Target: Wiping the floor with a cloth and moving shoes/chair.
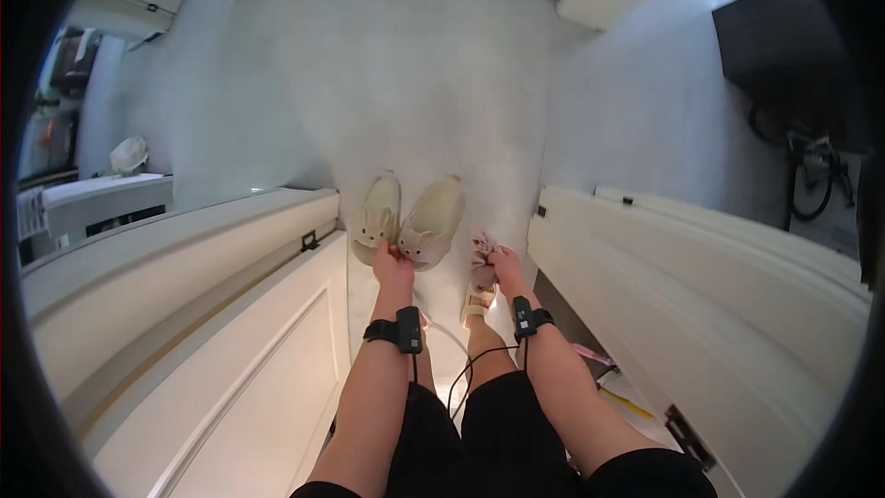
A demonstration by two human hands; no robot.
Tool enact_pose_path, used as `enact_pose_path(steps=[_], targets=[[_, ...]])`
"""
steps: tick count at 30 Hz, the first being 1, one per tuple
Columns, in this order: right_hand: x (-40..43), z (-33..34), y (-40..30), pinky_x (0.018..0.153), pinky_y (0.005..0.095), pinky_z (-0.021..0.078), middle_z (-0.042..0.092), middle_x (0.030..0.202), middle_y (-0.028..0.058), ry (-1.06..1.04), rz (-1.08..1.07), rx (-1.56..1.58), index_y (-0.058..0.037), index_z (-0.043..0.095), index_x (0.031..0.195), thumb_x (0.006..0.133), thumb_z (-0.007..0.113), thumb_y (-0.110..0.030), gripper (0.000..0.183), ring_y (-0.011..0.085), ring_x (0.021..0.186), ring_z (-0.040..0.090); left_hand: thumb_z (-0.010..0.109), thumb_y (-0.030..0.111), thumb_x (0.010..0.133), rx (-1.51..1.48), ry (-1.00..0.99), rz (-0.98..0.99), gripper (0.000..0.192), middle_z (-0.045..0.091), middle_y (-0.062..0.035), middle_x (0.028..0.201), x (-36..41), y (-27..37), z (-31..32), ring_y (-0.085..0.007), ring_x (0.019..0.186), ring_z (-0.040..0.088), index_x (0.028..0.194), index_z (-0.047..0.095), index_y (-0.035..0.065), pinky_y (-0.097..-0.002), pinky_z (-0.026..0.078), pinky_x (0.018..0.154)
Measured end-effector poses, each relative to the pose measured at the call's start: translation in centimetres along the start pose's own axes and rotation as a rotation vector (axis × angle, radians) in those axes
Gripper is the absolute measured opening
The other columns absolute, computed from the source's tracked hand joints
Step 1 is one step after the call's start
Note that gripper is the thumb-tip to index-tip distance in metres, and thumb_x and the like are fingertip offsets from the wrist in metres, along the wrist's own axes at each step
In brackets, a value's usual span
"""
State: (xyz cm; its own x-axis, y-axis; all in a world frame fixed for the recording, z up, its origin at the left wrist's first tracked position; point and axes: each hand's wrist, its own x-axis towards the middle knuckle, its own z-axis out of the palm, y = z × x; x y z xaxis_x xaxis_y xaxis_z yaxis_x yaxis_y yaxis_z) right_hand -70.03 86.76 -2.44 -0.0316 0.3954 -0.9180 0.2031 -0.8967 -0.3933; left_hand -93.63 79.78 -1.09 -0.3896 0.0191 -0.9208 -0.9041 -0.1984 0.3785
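Note:
My left hand (pixel 393 268) pinches a pair of pale slippers where their front ends meet. The left slipper (pixel 382 207) bears a rabbit face with raised ears; the right slipper (pixel 435 218) has a small animal face too. Whether their soles touch the floor I cannot tell. In my right hand (pixel 508 268) is a crumpled greyish-pink cloth (pixel 482 263), gathered between thumb and fingers. Just below the cloth, my foot shows in a light strapped sandal (pixel 478 302). My other foot is mostly hidden behind the left forearm.
A white panelled door (pixel 276 373) flanks me on the left, and another white door panel (pixel 691 290) on the right. Pale floor (pixel 415 83) stretches ahead to a white wall unit. At far right stand a dark cabinet (pixel 781 48) and a bicycle (pixel 812 173). Black cables hang from my wrist devices.

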Motion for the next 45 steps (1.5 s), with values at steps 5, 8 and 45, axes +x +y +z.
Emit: enact_pose_path(steps=[5, 8, 45], targets=[[-0.8, -1.6, -11.7, 0.059, 0.0315, 0.0509, 0.062, 0.095, 0.0070, -0.016, -0.060, 0.127, -0.0024, 0.058, 0.115, 0.078, 0.054, -0.003, 0.037, 0.0188, 0.077, 0.063, 0.059, 0.017, 0.094, -0.138, 0.009, -0.047, 0.012, 0.051, 0.0013, 0.067, -6.8, 2.3, 11.0, -0.0145, 0.065, 0.053, 0.085, 0.055, 0.0109, -0.0330, 0.050, 0.071], [-0.1, 0.5, -16.4, 0.070, 0.0356, 0.0550, 0.063, 0.099, 0.0095, -0.153, -0.046, 0.319, -0.0014, 0.058, 0.115, 0.080, 0.051, -0.001, 0.036, 0.0221, 0.086, 0.065, 0.059, 0.015, 0.093, -0.144, -0.052, -0.024, 0.010, 0.051, 0.0014, 0.069, -5.5, 5.0, 13.9, -0.0135, 0.066, 0.053, 0.085, 0.054, 0.0122, -0.0325, 0.049, 0.069], [13.5, 76.0, -75.9, 0.073, 0.0406, 0.0537, 0.061, 0.107, 0.0143, -0.617, -0.140, -0.531, 0.0014, 0.055, 0.118, 0.083, 0.065, -0.017, 0.041, 0.0254, 0.093, 0.063, 0.059, 0.006, 0.085, -0.266, 0.331, 0.281, 0.008, 0.050, 0.0002, 0.069, 14.2, 66.3, 51.4, -0.0161, 0.063, 0.051, 0.083, 0.053, 0.0108, -0.0326, 0.041, 0.054]])
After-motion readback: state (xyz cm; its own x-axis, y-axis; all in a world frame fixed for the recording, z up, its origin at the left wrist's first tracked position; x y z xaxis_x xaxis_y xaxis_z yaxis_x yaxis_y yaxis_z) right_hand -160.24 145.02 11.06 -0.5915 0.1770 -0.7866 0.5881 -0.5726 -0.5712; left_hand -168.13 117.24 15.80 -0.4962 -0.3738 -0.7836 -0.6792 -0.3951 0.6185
